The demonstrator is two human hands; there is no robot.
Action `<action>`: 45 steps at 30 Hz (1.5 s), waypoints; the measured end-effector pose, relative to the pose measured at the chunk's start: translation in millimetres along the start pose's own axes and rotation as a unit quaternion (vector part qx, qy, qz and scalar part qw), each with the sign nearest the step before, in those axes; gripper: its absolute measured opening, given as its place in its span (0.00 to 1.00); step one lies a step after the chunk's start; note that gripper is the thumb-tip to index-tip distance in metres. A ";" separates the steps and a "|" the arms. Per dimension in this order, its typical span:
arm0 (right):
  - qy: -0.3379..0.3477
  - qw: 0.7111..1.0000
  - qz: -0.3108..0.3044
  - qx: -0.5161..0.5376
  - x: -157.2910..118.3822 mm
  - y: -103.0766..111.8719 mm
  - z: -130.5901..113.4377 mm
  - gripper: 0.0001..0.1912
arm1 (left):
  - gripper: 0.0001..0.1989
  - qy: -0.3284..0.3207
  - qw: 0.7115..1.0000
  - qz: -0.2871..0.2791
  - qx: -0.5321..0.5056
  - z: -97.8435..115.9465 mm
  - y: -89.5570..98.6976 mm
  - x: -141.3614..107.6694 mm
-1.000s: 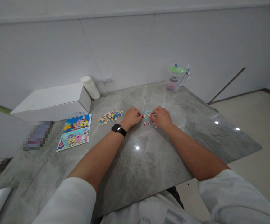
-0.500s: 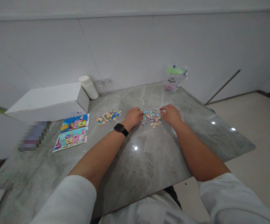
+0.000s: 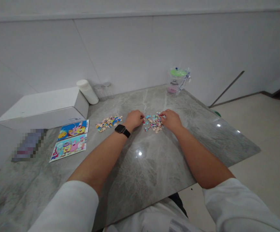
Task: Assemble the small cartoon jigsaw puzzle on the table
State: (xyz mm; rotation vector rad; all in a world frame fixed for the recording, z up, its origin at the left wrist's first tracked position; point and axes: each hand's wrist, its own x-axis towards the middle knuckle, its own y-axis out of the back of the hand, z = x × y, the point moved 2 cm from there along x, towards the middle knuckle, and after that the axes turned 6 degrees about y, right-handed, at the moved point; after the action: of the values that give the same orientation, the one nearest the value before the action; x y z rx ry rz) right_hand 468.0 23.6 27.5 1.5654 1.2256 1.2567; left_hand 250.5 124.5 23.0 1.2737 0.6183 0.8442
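A loose heap of jigsaw puzzle pieces (image 3: 155,121), with pale backs and bright printed faces, lies between my two hands on the table. My left hand (image 3: 135,119), below a black watch, is at the heap's left edge, its fingers curled and pinched on a small reddish puzzle piece. At the upper right of the heap, my right hand (image 3: 171,120) has thumb and forefinger closed on a piece among the others. The pinched pieces are mostly hidden by the fingertips. A second heap of puzzle pieces (image 3: 109,123), with yellow and blue faces, lies left of my left hand.
Two cartoon picture cards (image 3: 68,147) lie at the left, before a long white box (image 3: 40,108). Beside it stand a white bottle (image 3: 88,92) and clear glasses (image 3: 104,91). A bagged, green-lidded container (image 3: 177,81) stands by the wall. The grey table (image 3: 151,170) ends at the right.
My right hand has moved slightly left, its fingertips now at the heap's pieces. My left hand stays at the heap's left side. The whole view has shifted a little.
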 end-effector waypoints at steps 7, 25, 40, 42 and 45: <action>0.002 1.000 0.015 0.009 0.3 -0.6 1.4 0.15 | 0.14 -0.012 1.000 0.016 0.010 0.5 2.7 -4.1; 0.009 0.999 -0.030 -0.030 -3.2 -3.1 -10.1 0.19 | 0.10 0.014 0.997 0.013 -0.077 20.9 -7.9 18.4; 0.048 0.999 0.006 0.006 3.5 -18.8 -8.3 0.14 | 0.07 0.089 0.874 0.054 -0.475 -35.1 18.8 -20.5; 0.043 0.998 0.027 0.022 7.5 -22.8 -5.2 0.14 | 0.09 0.110 0.857 0.059 -0.500 -46.7 26.5 -48.1; 0.052 0.993 0.078 0.072 12.6 -26.2 0.5 0.14 | 0.11 0.133 0.846 0.071 -0.511 -62.5 37.9 -90.1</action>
State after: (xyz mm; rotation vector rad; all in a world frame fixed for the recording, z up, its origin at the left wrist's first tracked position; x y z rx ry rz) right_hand 463.6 42.2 5.5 1.7463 1.3056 1.3896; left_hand 141.9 88.4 42.5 0.2190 0.1951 1.2492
